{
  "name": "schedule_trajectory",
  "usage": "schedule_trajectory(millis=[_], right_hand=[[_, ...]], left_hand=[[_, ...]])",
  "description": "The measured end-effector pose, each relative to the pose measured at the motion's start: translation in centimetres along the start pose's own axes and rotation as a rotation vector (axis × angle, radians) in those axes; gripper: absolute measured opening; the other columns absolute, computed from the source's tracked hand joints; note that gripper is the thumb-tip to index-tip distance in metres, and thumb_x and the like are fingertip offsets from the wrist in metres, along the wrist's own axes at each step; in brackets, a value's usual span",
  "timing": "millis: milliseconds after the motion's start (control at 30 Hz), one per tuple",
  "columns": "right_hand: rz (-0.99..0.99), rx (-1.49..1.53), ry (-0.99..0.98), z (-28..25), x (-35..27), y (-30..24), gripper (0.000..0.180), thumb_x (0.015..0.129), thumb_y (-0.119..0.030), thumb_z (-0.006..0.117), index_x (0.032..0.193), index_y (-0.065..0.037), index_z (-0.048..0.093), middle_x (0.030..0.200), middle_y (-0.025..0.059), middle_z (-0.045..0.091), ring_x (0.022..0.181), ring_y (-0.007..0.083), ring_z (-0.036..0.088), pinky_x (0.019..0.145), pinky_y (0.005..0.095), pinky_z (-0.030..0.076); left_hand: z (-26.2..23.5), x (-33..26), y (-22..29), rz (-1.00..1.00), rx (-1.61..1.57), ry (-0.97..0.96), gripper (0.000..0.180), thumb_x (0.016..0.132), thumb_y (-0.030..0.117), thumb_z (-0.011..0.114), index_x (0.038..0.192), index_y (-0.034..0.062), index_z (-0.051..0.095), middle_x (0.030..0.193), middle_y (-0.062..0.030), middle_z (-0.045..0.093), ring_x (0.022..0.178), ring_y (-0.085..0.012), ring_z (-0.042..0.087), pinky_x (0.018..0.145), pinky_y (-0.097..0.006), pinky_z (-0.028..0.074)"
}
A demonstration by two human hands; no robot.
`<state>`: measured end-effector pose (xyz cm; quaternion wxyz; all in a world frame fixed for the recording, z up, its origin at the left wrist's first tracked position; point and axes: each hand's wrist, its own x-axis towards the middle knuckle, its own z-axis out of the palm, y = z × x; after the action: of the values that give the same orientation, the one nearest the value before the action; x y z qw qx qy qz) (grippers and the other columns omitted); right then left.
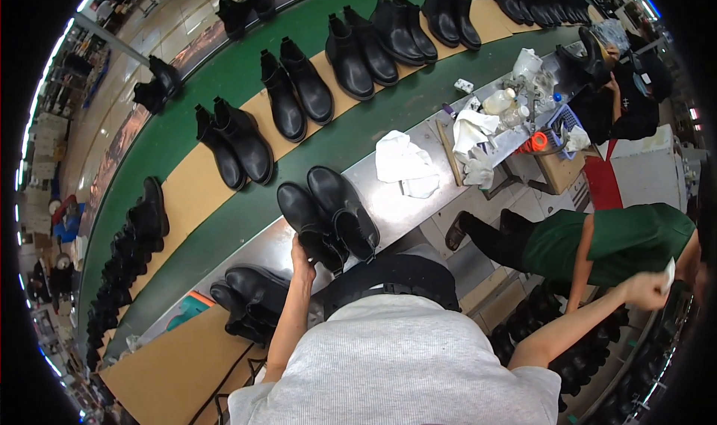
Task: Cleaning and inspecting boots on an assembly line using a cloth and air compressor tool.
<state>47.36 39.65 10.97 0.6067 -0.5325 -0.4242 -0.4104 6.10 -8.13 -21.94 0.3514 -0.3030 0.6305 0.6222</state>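
1. Our right hand [648, 289] is out to the side, well off the bench, fingers pinched on a white cloth [667, 275].
2. Our left hand [301, 257] touches the heel of a black boot [308, 222] at the near edge of the metal bench [407, 208]; its grip seems closed, though we cannot tell.
3. Its twin boot [345, 210] stands touching it.
4. Farther off, boot pairs [295, 89] ride the green belt [224, 78].

Green conveyor belt [224, 74] carrying black boots on brown card sheets [187, 182], crumpled white cloth [403, 163] on the steel bench [441, 137], plastic bottles [499, 100] and blue basket [565, 119] further along, co-worker in green skirt [627, 238] alongside, cardboard sheet [172, 365] lower left.
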Motion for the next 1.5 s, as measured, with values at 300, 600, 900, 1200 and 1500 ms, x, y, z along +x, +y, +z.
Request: schedule_trajectory(millis=[300, 600, 900, 1200, 1500], right_hand=[[-0.716, -0.125, -0.342, 10.6, -0.6, 2.1, 0.021, 0.093, -0.020, 0.048, 0.093, -0.003, 0.059, 0.084, 0.0152, 0.054, 0.080, 0.0294, 0.054, 0.066, 0.0479, 0.044], [-0.318, 0.911, -1.238, -5.2, -16.0, -17.2, 0.028, 0.083, -0.017, 0.063, 0.102, 0.002, 0.058, 0.095, 0.0151, 0.060, 0.086, 0.0287, 0.060, 0.077, 0.0401, 0.048], [0.455, 1.130, -3.045, -21.2, -42.3, -28.9, 0.068, 0.091, -0.054, 0.043, 0.119, 0.008, 0.052, 0.105, 0.0128, 0.062, 0.097, 0.0201, 0.057, 0.089, 0.0298, 0.042], [1.411, 0.588, -3.506, -20.0, -35.1, -37.9, 0.048, 0.090, -0.043, 0.050, 0.125, -0.010, 0.049, 0.120, 0.0106, 0.055, 0.110, 0.0260, 0.054, 0.097, 0.0436, 0.040], [1.218, 0.713, -3.386, -20.2, -33.0, -43.8, 0.060, 0.083, -0.055, 0.055, 0.114, -0.003, 0.052, 0.103, 0.0180, 0.061, 0.095, 0.0286, 0.060, 0.086, 0.0386, 0.047]], left_hand=[[1.3, -1.1, 0.2, -0.063, -0.103, 0.105, 0.034, 0.092, 0.044, 0.039, 0.069, 0.0197, 0.045, 0.055, 0.0061, 0.036, 0.047, -0.0082, 0.033, 0.048, -0.025, 0.028], [2.0, -1.3, -0.3, 0.108, -0.133, 0.123, 0.035, 0.093, 0.040, 0.044, 0.070, 0.0142, 0.049, 0.057, 0.0057, 0.041, 0.048, -0.0079, 0.036, 0.046, -0.024, 0.025], [3.2, -7.9, 3.2, 0.766, 0.281, 0.199, 0.064, 0.070, 0.025, 0.077, 0.121, -0.0038, 0.053, 0.075, -0.0018, 0.048, 0.066, -0.0110, 0.046, 0.059, -0.026, 0.040], [3.5, -9.7, 9.6, 0.282, -0.604, -0.110, 0.061, 0.077, 0.031, 0.072, 0.119, -0.0050, 0.047, 0.107, -0.0152, 0.060, 0.095, -0.0244, 0.062, 0.080, -0.036, 0.054], [3.7, -5.5, 14.6, 0.010, -0.873, -0.070, 0.049, 0.080, 0.043, 0.067, 0.109, 0.0058, 0.053, 0.105, -0.0141, 0.057, 0.095, -0.0300, 0.061, 0.076, -0.050, 0.055]])
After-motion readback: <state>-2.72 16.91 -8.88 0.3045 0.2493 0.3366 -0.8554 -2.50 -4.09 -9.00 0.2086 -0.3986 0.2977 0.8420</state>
